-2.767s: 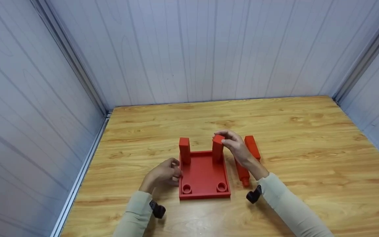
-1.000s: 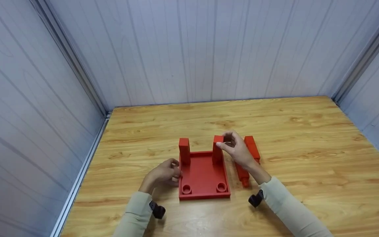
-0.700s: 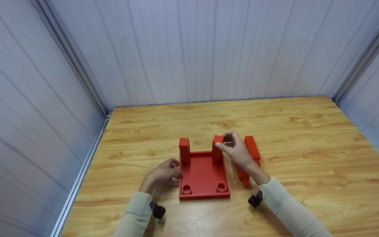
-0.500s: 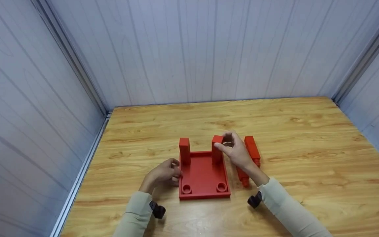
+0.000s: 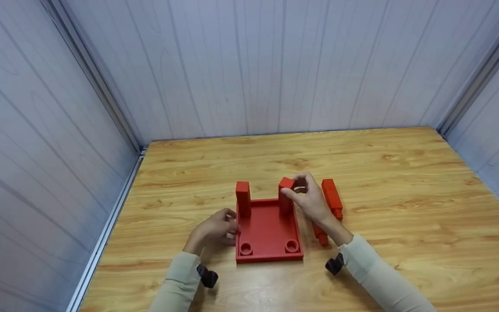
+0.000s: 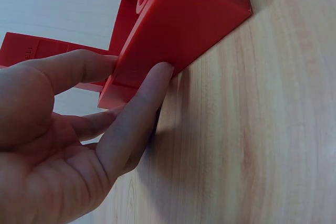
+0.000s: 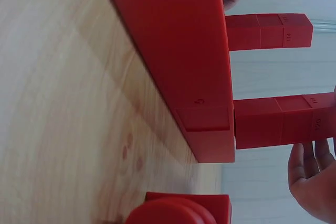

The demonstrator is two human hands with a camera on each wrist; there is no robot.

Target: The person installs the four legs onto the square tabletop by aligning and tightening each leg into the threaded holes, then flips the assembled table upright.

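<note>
A shallow red tray (image 5: 269,229) lies on the table, with round sockets (image 5: 292,246) in its two near corners. Square red posts stand upright at both far corners. My right hand (image 5: 314,199) pinches the top of the far right post (image 5: 286,203) between thumb and fingers; that post sits slightly twisted against the tray. The far left post (image 5: 243,199) stands straight. At the tray's left side, my left hand (image 5: 215,227) holds the rim, one finger (image 6: 152,85) lying along the outer wall in the left wrist view.
Right of the tray lie two loose red posts with stepped round ends, one (image 5: 332,197) farther back and one (image 5: 320,234) partly hidden under my right forearm. Pale panel walls (image 5: 258,69) enclose the wooden table (image 5: 405,195) at the back and sides.
The far right post has turned a little in the right hand's pinch, the thumb shifting to the left. Earlier, the right fingers reached farther over its top. Left hand and tray stay put.
</note>
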